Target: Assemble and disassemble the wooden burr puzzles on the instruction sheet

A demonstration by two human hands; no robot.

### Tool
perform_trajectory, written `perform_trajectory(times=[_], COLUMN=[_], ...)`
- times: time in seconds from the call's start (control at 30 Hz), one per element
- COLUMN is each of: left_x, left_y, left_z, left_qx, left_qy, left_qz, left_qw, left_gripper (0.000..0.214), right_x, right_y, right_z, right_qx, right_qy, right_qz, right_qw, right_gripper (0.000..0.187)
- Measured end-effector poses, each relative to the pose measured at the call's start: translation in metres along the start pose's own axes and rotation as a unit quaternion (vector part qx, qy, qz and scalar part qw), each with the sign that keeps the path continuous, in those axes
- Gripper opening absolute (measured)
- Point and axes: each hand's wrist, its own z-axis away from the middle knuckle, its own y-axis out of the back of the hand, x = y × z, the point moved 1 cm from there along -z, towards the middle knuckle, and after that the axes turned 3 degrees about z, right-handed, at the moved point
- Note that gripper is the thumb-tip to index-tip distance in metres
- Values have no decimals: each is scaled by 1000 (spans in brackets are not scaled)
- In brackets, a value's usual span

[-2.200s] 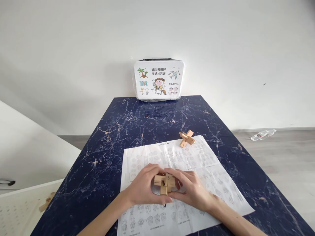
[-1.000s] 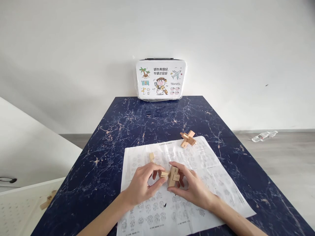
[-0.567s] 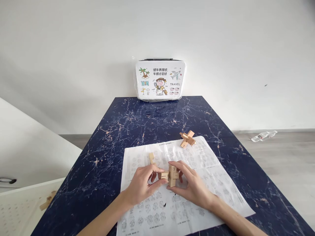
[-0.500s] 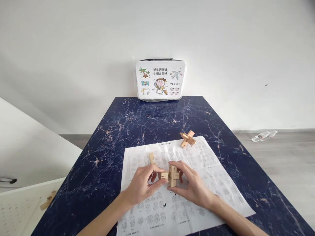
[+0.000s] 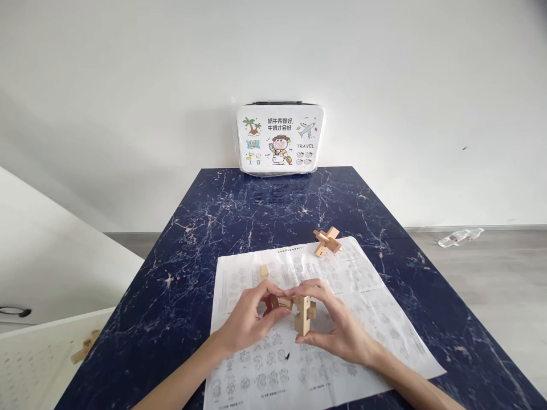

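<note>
Over the printed sheet (image 5: 350, 336), both hands grip one cluster of interlocking wooden puzzle pieces (image 5: 303, 320). My left hand (image 5: 253, 316) pinches the end of a horizontal wooden piece (image 5: 285, 302) between thumb and fingers. Upright beside it is a notched block with a number on its top end; my right hand (image 5: 337, 324) holds it, thumb at the bottom and fingers across the top. How the pieces fit together is partly hidden by the fingers. Just beyond my left hand, a loose wooden piece (image 5: 264, 271) lies on the sheet, partly covered.
A cross-shaped wooden puzzle (image 5: 327, 242) rests at the sheet's far edge. The dark blue marbled table (image 5: 265, 210) carries a white printed case (image 5: 280, 139) against the wall. Left and lower, a white basket (image 5: 38, 353) holds wooden pieces; a plastic bottle (image 5: 460, 237) lies on the floor at right.
The upright block has tilted and turned, showing more of its notched side. My right fingers have shifted over its top toward my left hand, and my left hand hides more of the loose piece.
</note>
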Motion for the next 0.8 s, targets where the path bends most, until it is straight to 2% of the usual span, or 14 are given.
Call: perform_trajectory(times=[0.1, 0.27, 0.47, 0.8], left_x=[2, 4, 3, 7], left_y=[1, 2, 4, 9], left_z=[-2, -3, -3, -4], left_qx=[-8, -26, -84, -147], left_qy=[12, 32, 94, 104], left_qz=[24, 49, 158, 235], left_qw=[1000, 998, 979, 955], left_gripper=[26, 26, 32, 31], right_x=[-4, -11, -16, -22], right_y=[-2, -3, -6, -11], right_z=[-1, -1, -1, 4], right_qx=[-9, -14, -2, -16], right_qy=[-15, -39, -9, 31], right_qz=[-66, -138, -117, -78], right_qw=[998, 990, 993, 996], right_gripper=[59, 61, 68, 65])
